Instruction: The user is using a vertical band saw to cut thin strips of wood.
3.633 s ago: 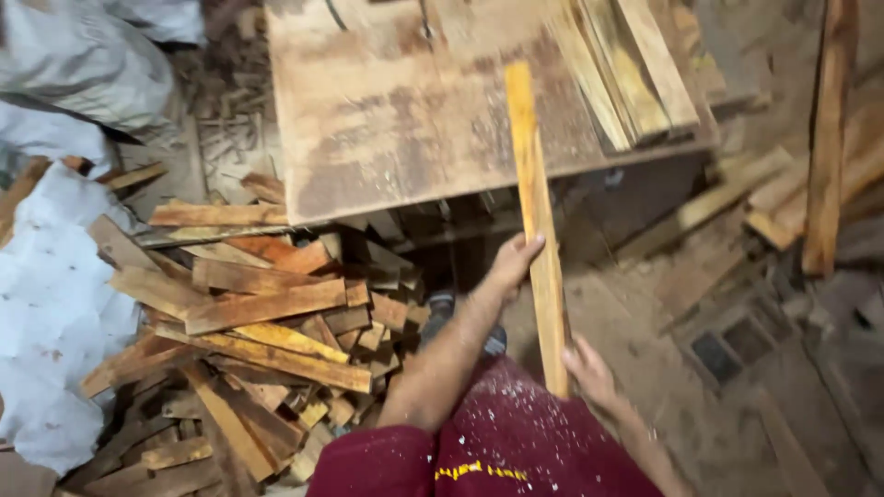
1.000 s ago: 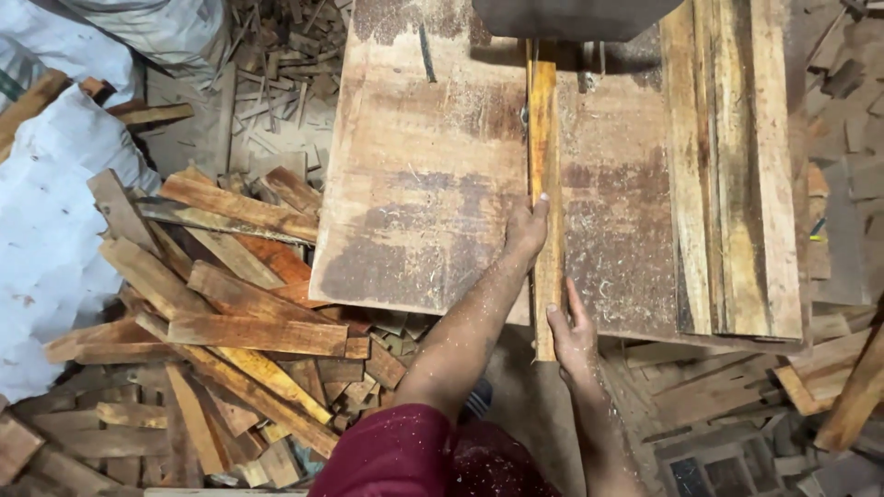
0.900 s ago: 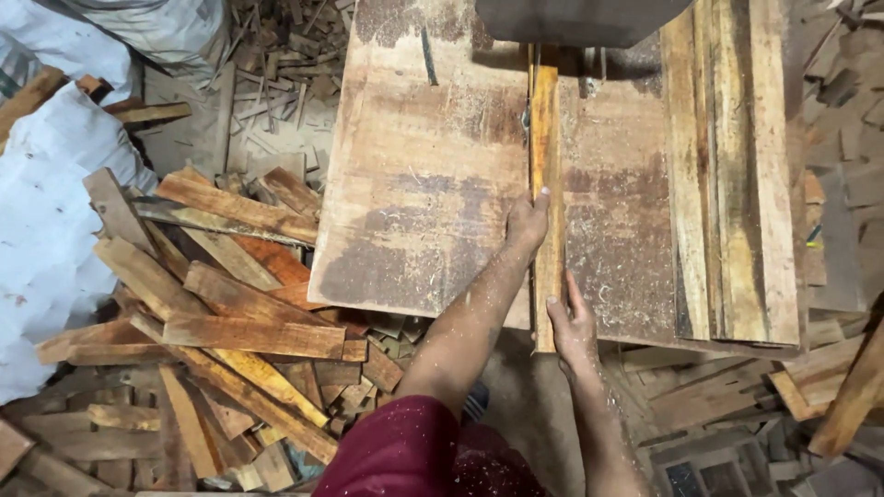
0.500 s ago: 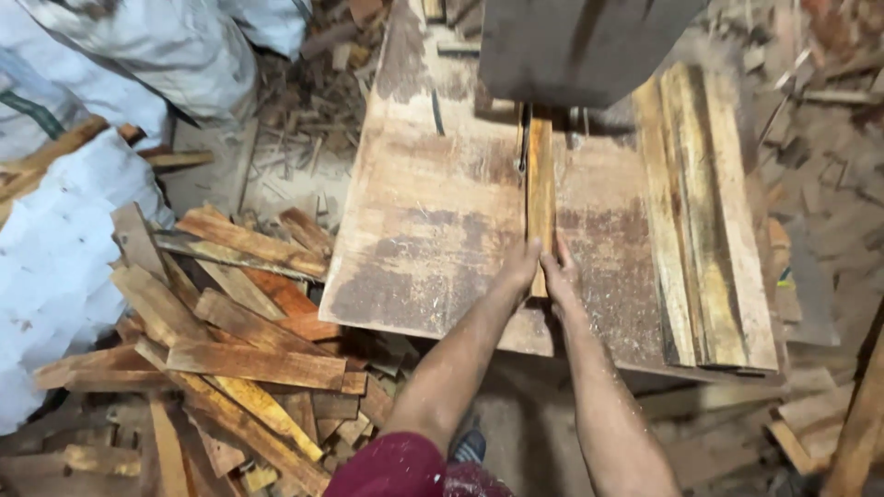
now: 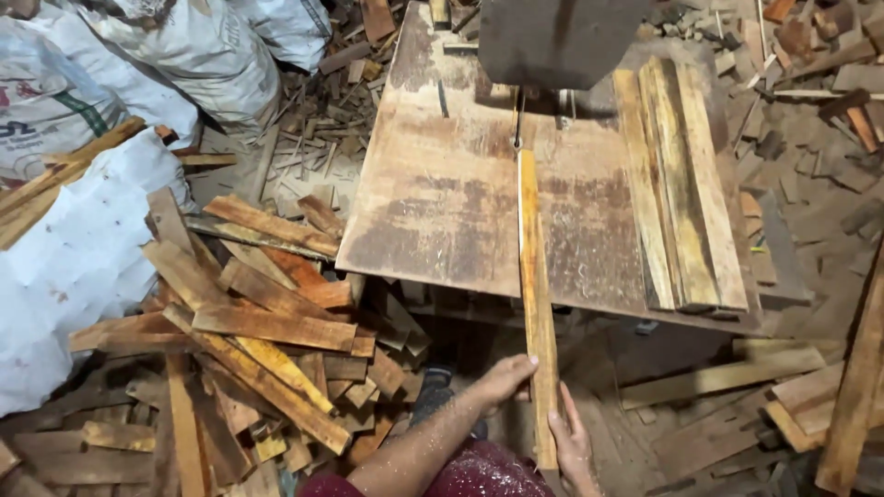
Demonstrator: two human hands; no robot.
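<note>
A long slat point(image 5: 532, 276) lies lengthwise on the saw table point(image 5: 433, 212), its far end just short of the blade point(image 5: 516, 129) and its near end hanging well off the table's near edge. The left hand point(image 5: 502, 379) pinches the slat's left side near that overhanging end; the right hand point(image 5: 573, 449) lies flat along its right side, fingers closed against the wood — both hold the slat, neither is spread wide.

As a judgement, the cut looks hardly begun: the whole length of the slat sits on the near side of the blade, so nearly all the feeding is left. A stack of boards point(image 5: 686, 184) rests on the table's right side, and a heap of offcuts point(image 5: 258, 322) lies to the table's left.

Half a second ago the hands were up on the table pressing the slat close to the blade — now they sit back off its near edge.
</note>
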